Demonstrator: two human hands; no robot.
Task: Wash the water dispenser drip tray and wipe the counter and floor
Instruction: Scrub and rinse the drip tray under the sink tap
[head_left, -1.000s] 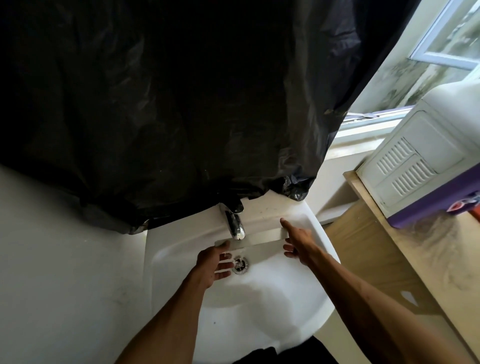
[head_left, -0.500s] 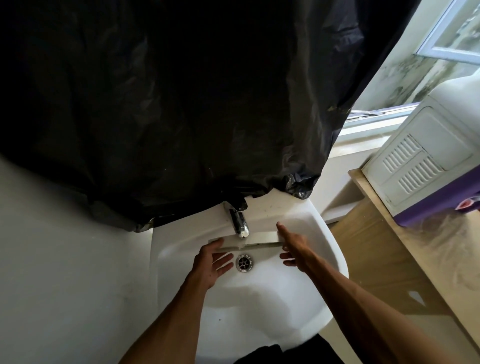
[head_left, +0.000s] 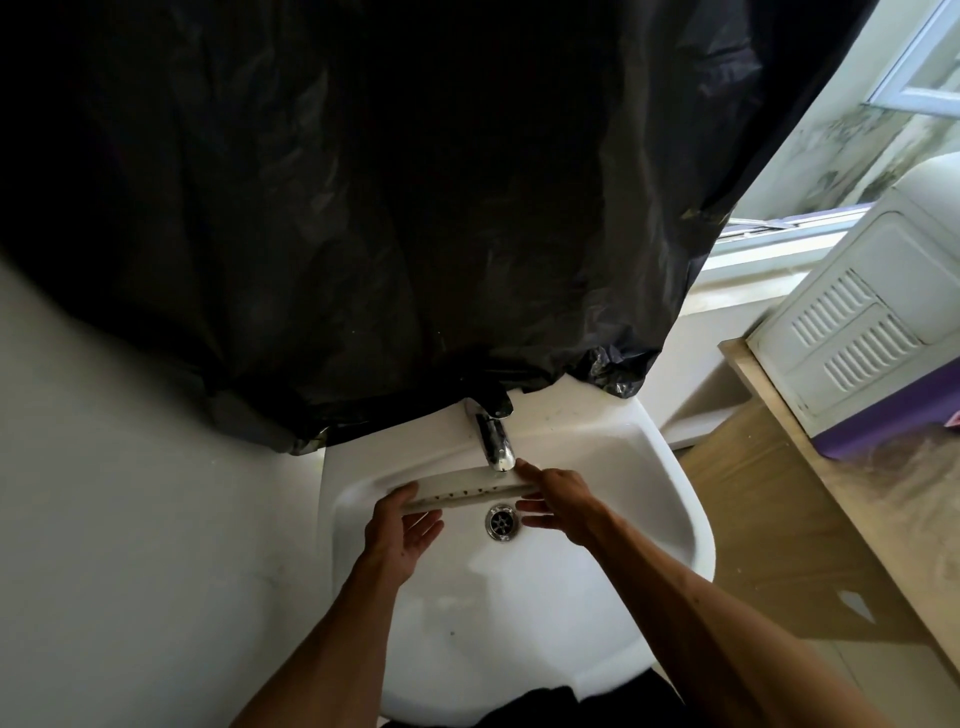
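A long white drip tray (head_left: 462, 491) with a row of small slots hangs over the white sink (head_left: 670, 499), right under the chrome tap (head_left: 494, 446). My left hand (head_left: 402, 527) holds the tray's left end, thumb on top and fingers underneath. My right hand (head_left: 558, 501) holds its right end the same way. The tray is tilted with its slotted edge toward me, above the metal drain (head_left: 502, 522). I cannot tell whether water is running.
A big black plastic sheet (head_left: 363, 208) hangs over the wall behind the sink. At the right, a white and purple water dispenser (head_left: 862, 332) stands on a wooden counter (head_left: 878, 493). A window (head_left: 914, 62) is at the top right. Pale floor lies left of the sink.
The tray has been tipped toward me, so its slotted edge now shows. Both hands have come closer together on its ends, and the view has shifted slightly.
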